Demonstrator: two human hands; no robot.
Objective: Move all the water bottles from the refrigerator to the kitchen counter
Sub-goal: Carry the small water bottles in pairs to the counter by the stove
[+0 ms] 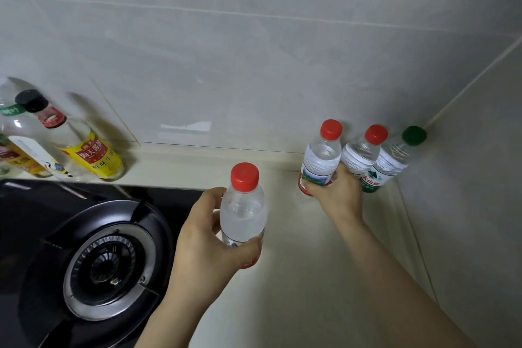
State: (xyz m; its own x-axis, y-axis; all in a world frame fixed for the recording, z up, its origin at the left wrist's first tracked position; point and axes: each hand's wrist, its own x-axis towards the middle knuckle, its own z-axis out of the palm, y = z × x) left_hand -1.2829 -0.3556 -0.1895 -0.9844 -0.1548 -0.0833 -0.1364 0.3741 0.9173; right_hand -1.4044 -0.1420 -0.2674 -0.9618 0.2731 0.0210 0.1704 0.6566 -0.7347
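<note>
Placement is in progress at the right of the frame. The right hand (336, 192) wraps its fingers and thumb around the lower body of the row bottle (322, 158), a red-capped water bottle held upright near the tiled wall (254, 65). The hand hides its base, so contact with the counter (296, 277) cannot be confirmed. Just right of it stand the second red-capped bottle (360, 157) and the green-capped bottle (395, 154), side by side in the corner, forming a line along the wall.

The left hand (203, 237) grips the centre bottle (243, 212) at frame centre, fingers curled around the lower half and thumb across the front. The cap points up and the long axis is near vertical. This bottle appears to be above the counter, not resting on it.

Key relation: the free spot in the line lies just left of the row bottle, which places it up and to the right of the centre bottle. The left hand is the nearer one to that spot and already holds the load upright, so no reorientation should be needed. The likely requirement is a short carry toward the wall, then a straight lowering.

The burner (107, 260) occupies the lower left, and the condiment bottles (87, 147) stand at mid left, well apart from the line.
</note>
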